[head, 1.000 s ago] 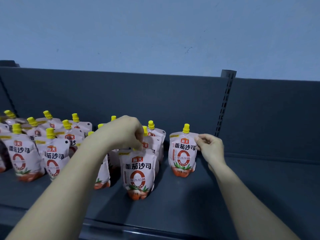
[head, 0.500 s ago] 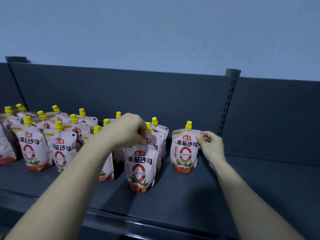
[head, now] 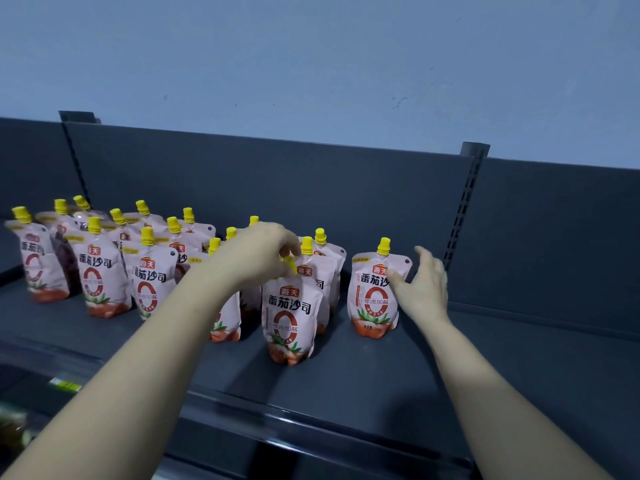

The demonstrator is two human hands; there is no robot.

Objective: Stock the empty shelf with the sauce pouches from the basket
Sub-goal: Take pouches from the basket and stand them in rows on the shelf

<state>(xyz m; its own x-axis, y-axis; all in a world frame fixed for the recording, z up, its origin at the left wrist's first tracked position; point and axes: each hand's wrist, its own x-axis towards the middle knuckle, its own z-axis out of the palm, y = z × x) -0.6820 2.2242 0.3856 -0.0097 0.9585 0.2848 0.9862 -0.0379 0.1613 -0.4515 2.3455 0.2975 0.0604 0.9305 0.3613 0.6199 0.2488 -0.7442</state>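
At the middle of the shelf [head: 398, 372], the left hand [head: 258, 252] is closed in a pinch on the yellow cap [head: 292, 266] of the front pouch [head: 293, 318], which stands upright on the shelf deck, nearer the front edge than the others. To its right the right hand [head: 420, 287] is open, fingers spread and loosely curved; its thumb lies across the printed front of the rightmost pouch [head: 375, 292], though whether the other fingers touch that pouch's right edge cannot be told. That pouch stands upright and alone, apart from the front pouch, with bare shelf to its right. Just behind the left hand, 2 more pouches [head: 320, 268] stand one behind the other, their yellow caps showing above the fingers. Further left, a cluster of upright pouches [head: 104, 275] fills the shelf in rough rows, all white with red print and yellow caps. Behind everything runs the dark back panel [head: 277, 188], with a slotted upright [head: 464, 209] beyond the right hand and a pale blue wall [head: 311, 64] above. No basket shows in this view.
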